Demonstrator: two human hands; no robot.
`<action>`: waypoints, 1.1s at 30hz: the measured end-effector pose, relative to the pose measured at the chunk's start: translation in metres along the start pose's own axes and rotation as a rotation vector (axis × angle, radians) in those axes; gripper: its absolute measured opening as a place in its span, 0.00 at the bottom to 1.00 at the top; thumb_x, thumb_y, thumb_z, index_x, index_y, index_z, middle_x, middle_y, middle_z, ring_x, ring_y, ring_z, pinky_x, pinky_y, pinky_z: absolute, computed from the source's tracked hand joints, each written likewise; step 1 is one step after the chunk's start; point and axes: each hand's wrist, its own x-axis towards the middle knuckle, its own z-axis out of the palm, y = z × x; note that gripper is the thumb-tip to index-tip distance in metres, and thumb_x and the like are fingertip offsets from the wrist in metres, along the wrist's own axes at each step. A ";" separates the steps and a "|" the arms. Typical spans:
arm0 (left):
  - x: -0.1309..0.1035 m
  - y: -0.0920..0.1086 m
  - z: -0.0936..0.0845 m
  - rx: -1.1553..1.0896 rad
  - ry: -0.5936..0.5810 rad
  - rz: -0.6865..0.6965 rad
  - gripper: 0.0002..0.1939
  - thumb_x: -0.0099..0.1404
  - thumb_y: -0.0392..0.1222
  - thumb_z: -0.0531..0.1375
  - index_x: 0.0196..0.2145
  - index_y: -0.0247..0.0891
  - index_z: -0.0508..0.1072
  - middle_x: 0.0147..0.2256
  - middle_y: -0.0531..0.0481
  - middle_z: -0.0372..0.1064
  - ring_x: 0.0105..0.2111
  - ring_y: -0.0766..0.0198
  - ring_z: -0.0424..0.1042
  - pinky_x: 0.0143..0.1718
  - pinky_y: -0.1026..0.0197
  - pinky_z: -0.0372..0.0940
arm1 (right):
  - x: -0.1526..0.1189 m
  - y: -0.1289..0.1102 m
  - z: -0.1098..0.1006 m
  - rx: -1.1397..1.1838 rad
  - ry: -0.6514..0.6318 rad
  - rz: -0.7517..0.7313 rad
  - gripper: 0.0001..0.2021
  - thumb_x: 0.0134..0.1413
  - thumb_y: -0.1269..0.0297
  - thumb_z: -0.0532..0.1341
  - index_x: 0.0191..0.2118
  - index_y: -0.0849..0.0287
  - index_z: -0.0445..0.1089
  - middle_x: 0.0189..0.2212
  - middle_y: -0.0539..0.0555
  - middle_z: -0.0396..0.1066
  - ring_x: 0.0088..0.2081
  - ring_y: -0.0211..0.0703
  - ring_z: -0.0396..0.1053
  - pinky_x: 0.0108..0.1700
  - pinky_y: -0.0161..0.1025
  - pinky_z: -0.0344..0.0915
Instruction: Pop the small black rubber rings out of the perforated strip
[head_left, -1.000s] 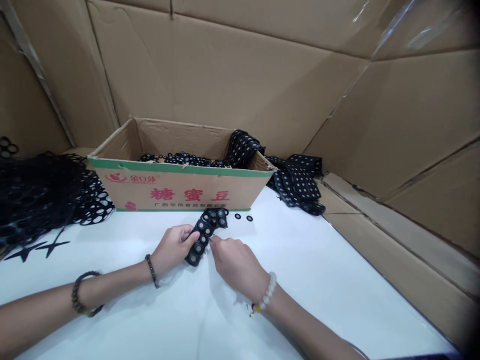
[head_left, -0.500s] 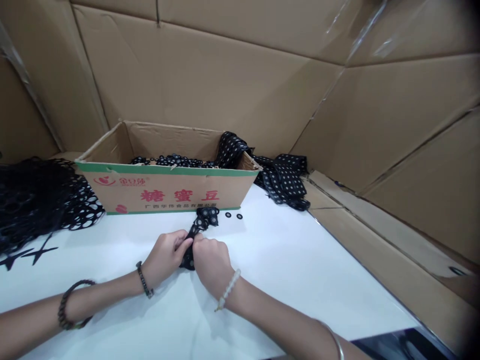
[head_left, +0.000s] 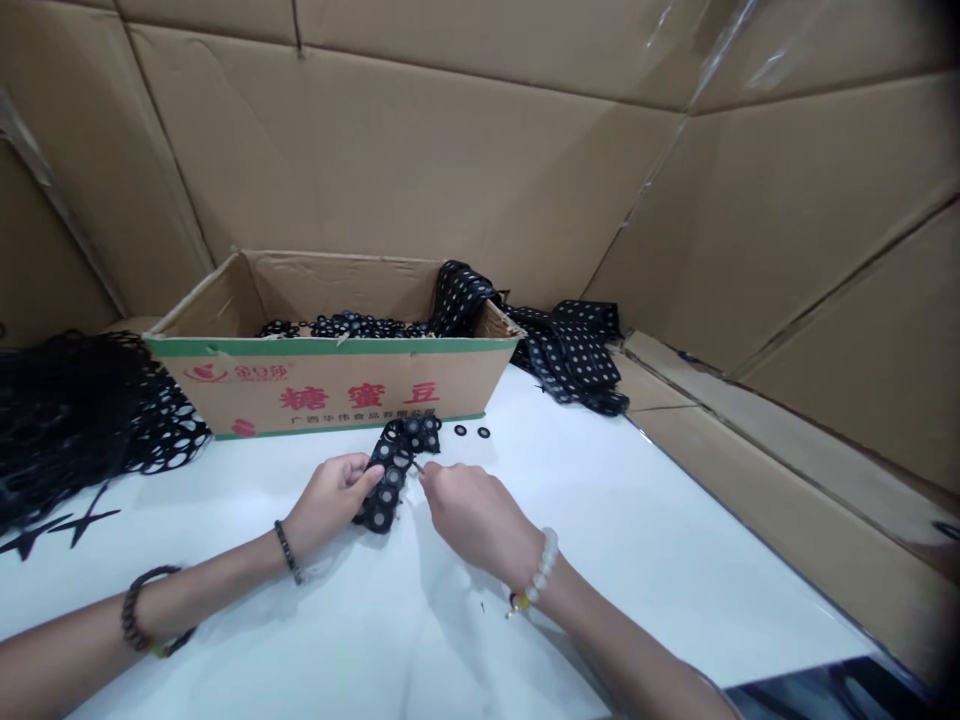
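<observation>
My left hand is closed on a black sheet strip with rows of round grey-centred discs, thumb on top. The strip lies on the white table, its far end bent to the right. My right hand is just right of the strip, its fingers pinched together around a thin dark sliver that reaches toward the strip's edge. Whether the sliver is still joined to it I cannot tell. Two loose black rings lie just beyond my right hand.
An open cardboard box behind my hands holds many small black rings. Dotted black sheets lie over its right end and beside it. Black mesh scrap is piled at left. Cardboard walls surround the white table.
My right hand has moved right, away from the strip, with a thin sliver now showing at its fingertips. More of the strip is uncovered; my left hand still pinches it.
</observation>
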 end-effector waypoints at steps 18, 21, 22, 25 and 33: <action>-0.005 -0.007 0.002 0.256 0.190 0.163 0.15 0.56 0.48 0.53 0.19 0.36 0.57 0.16 0.58 0.47 0.17 0.72 0.49 0.18 0.68 0.45 | 0.004 -0.044 0.021 -0.082 -0.090 0.031 0.11 0.51 0.80 0.46 0.37 0.66 0.62 0.26 0.59 0.67 0.31 0.41 0.68 0.28 0.32 0.57; -0.008 -0.007 0.002 0.343 0.213 0.197 0.16 0.58 0.47 0.51 0.18 0.37 0.53 0.16 0.59 0.45 0.18 0.71 0.47 0.19 0.68 0.44 | 0.009 -0.050 0.023 -0.071 -0.081 0.039 0.11 0.52 0.79 0.46 0.37 0.67 0.62 0.27 0.60 0.67 0.32 0.41 0.68 0.29 0.32 0.59; -0.009 -0.008 0.002 0.349 0.203 0.201 0.15 0.58 0.47 0.51 0.19 0.37 0.53 0.16 0.58 0.46 0.18 0.71 0.48 0.19 0.68 0.45 | 0.010 -0.051 0.023 -0.069 -0.075 0.035 0.11 0.52 0.79 0.46 0.37 0.67 0.63 0.27 0.60 0.67 0.32 0.41 0.68 0.30 0.32 0.59; -0.010 -0.008 0.002 0.316 0.159 0.199 0.15 0.58 0.47 0.51 0.20 0.37 0.55 0.16 0.58 0.48 0.18 0.71 0.50 0.19 0.69 0.46 | 0.010 -0.050 0.021 -0.063 -0.061 0.030 0.11 0.52 0.79 0.46 0.37 0.67 0.63 0.28 0.61 0.68 0.33 0.42 0.68 0.30 0.33 0.60; 0.000 -0.003 0.002 -0.089 -0.002 0.034 0.17 0.56 0.54 0.54 0.28 0.35 0.60 0.18 0.57 0.59 0.17 0.70 0.62 0.17 0.68 0.56 | 0.001 -0.032 0.012 -0.054 -0.020 0.047 0.11 0.50 0.79 0.47 0.37 0.64 0.62 0.26 0.58 0.68 0.31 0.42 0.68 0.29 0.33 0.59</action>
